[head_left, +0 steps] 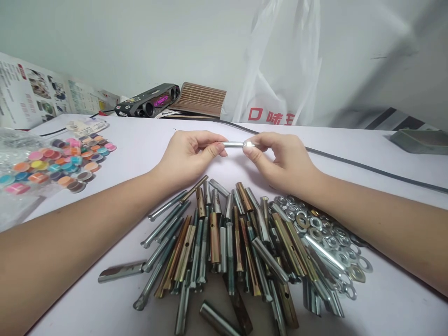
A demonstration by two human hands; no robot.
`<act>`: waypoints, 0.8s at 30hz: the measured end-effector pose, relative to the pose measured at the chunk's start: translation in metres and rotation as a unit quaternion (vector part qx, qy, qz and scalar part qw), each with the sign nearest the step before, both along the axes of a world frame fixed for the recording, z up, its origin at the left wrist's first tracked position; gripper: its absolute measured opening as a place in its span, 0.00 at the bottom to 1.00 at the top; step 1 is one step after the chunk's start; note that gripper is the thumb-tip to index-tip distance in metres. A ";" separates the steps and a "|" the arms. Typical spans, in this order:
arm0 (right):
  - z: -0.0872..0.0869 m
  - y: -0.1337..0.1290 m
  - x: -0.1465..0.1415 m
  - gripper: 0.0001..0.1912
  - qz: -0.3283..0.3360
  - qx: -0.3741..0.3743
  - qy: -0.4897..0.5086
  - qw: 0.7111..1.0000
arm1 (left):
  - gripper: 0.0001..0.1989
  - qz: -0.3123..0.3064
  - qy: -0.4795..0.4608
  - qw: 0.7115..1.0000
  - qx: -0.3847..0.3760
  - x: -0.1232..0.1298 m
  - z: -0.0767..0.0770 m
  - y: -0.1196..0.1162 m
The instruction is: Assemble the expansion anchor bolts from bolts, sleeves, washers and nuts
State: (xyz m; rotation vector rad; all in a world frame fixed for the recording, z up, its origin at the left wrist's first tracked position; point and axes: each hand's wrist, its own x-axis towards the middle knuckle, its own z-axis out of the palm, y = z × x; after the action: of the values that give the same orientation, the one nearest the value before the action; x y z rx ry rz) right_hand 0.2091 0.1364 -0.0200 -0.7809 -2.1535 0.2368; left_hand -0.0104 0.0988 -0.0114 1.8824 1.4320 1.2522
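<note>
Between my two hands, level above the table, is a silver expansion bolt (234, 144) with a shiny sleeve. My left hand (192, 151) pinches its left end between thumb and fingers. At the other end, my right hand (280, 156) grips a bright nut or washer (248, 144) on the bolt; the fingertips partly hide it. Below the hands lies a pile of metal sleeves and flared bolts (214, 238), silver and brassy. Right of that pile, loose nuts and washers (331, 238) are heaped, partly behind my right forearm.
Colourful round caps (70, 161) lie by a clear plastic bag (17, 144) at the left. A black speaker-like device (150, 101) and a slatted brown mat (203, 99) stand at the back. A dark cable (364, 164) crosses the table. A white plastic bag (280, 70) hangs behind.
</note>
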 end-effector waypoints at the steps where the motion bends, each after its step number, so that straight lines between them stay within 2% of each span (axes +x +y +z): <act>1: 0.000 0.000 0.000 0.14 0.001 -0.003 -0.007 1.000 | 0.12 0.002 0.009 1.000 0.006 0.000 0.000 0.000; 6: 0.003 -0.001 0.001 0.19 0.016 -0.010 -0.032 0.999 | 0.10 0.024 0.076 0.995 0.059 0.000 0.000 -0.003; 10: 0.001 0.000 0.001 0.13 0.037 -0.007 -0.008 0.999 | 0.10 0.055 0.141 0.976 0.154 -0.001 -0.003 -0.004; 13: -0.002 0.000 0.002 0.19 0.044 0.017 0.008 0.999 | 0.10 0.042 0.191 0.955 0.223 -0.003 -0.006 -0.004; 15: -0.003 0.001 0.002 0.17 0.051 0.039 0.004 0.998 | 0.10 0.029 0.217 0.944 0.245 -0.004 -0.006 -0.003; 18: -0.005 0.001 0.002 0.12 0.064 0.078 -0.001 0.995 | 0.10 0.024 0.219 0.948 0.231 -0.003 -0.005 -0.004; 24: -0.002 -0.002 0.001 0.12 0.052 0.149 -0.007 0.987 | 0.10 0.023 0.164 0.977 0.136 0.002 0.000 -0.007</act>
State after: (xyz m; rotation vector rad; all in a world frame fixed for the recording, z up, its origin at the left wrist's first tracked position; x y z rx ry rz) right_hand 0.2106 0.1346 -0.0222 -0.5007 -2.1788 -0.0386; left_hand -0.0085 0.0922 -0.0115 2.3418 1.5360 1.2557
